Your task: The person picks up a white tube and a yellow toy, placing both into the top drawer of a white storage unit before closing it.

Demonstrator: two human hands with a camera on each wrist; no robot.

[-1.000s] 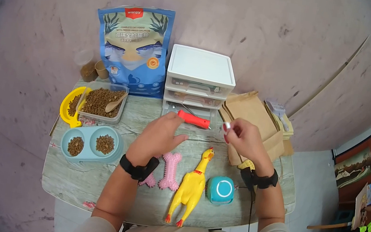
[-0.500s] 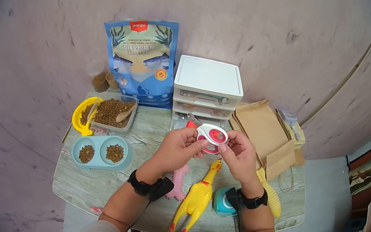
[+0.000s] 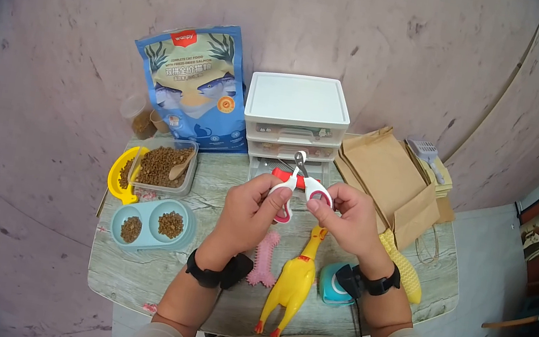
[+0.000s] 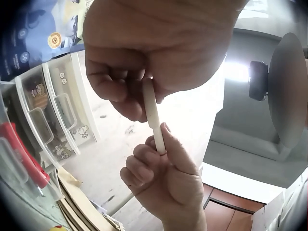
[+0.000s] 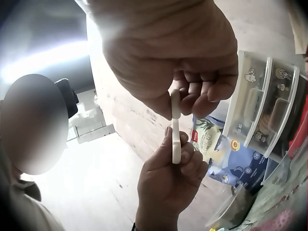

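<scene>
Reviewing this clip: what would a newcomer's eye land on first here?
Probably the bright yellow rubber chicken, lying near the front edge of the table, below the two hands. Next, the white-and-pink clippers, their handles spread between the left hand and the right hand. Behind, the big blue cat food bag stands against the wall, left of the white drawer unit.

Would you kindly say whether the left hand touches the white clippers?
Touching: in the head view, the left hand pinches one handle of the clippers between thumb and fingers.
</scene>
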